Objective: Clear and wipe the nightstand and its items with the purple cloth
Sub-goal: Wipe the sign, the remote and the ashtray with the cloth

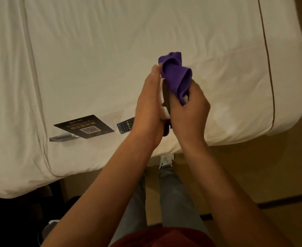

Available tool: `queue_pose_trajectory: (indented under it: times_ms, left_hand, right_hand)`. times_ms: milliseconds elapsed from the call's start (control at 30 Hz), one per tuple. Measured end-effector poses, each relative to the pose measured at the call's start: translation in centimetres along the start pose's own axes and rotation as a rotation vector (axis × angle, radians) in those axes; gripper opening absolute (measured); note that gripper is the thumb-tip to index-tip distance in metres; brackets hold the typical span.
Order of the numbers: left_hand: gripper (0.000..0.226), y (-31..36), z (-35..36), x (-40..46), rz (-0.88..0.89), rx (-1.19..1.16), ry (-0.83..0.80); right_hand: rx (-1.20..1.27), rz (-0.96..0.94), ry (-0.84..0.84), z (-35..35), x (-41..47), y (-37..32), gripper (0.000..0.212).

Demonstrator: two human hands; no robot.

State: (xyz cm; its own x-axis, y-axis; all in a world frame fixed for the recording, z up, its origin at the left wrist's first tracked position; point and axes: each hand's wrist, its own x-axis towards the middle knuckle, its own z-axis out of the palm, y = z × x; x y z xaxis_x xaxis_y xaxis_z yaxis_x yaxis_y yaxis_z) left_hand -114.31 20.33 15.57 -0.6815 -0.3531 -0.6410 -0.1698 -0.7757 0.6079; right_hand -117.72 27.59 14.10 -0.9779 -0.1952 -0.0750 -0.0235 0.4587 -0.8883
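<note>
- Purple cloth (176, 75): bunched, held up above the bed between both hands; a tail of it hangs out below the palms.
- Right hand (189, 108): fingers curled round the lower part of the cloth, pressing it against a flat white item.
- Left hand (149, 107): fingers straight and together along the far face of the white item (163, 99), thumb side toward the camera, holding it on edge. What the item is cannot be told.
- Bed (93, 50): white, rumpled sheet, fills most of the view; its near edge runs just beneath the wrists, its rounded corner at right.
- Black WiFi card (85, 126) in a clear stand: lies flat on the sheet, left of the hands.
- Black remote control (126, 125): on the sheet just beside the card, partly hidden behind the left wrist.
- Floor (253, 166): tan, open to the right of the bed corner.
- Person's legs and a white shoe (166, 160): against the bed edge.
</note>
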Motion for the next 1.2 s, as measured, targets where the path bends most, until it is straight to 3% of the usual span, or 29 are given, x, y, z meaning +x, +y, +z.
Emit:
queue_pose_trajectory:
  times_ms: [100, 167, 267, 333, 400, 500, 533, 633, 800, 1000, 1200]
  left_hand:
    - [0.045, -0.5, 0.0, 1.0, 0.119, 0.125, 0.173]
    - [0.049, -0.1, -0.7, 2.0, 0.079, 0.123, 0.264]
    - [0.052, 0.4, -2.2, 3.2, 0.044, 0.233, 0.219]
    - [0.049, 0.2, -3.0, 3.6, 0.052, 0.269, 0.145]
    - [0.042, -0.2, -3.8, 4.3, 0.029, 0.211, 0.117]
    - [0.026, -0.7, -5.2, 5.9, -0.073, -0.059, 0.176]
    - [0.024, -0.9, -5.4, 6.3, -0.081, -0.053, 0.216]
    - [0.023, -2.2, -5.8, 7.2, -0.002, 0.395, 0.325]
    - [0.027, -5.2, -6.4, 9.1, 0.119, 1.104, 0.112]
    - [0.042, -7.7, -6.1, 13.0, 0.046, 1.284, -0.008]
    - [0.045, -10.5, -6.5, 15.7, 0.135, 1.529, -0.077]
  right_hand:
    - [0.046, 0.016, -0.124, -0.2, -0.5, 0.0, 0.003]
    - [0.050, 0.019, -0.278, -0.9, -0.7, 0.1, 0.015]
    - [0.042, 0.099, -0.510, -2.4, 0.4, 0.6, 0.018]
    - [0.094, 0.158, -0.567, -3.6, 1.5, 1.1, 0.019]
    - [0.152, 0.217, -0.473, -4.4, 2.0, 1.8, 0.026]
    - [0.129, 0.289, -0.165, -5.6, 1.9, 3.4, 0.029]
    - [0.123, 0.326, -0.080, -6.1, 1.8, 4.1, 0.027]
    - [0.153, 0.462, 0.060, -7.7, 1.8, 6.1, 0.023]
    - [0.209, 0.569, 0.095, -9.5, 2.0, 8.4, 0.023]
    - [0.200, 0.554, 0.063, -9.6, 2.4, 9.8, 0.025]
    - [0.208, 0.565, 0.027, -9.5, 3.0, 10.9, 0.024]
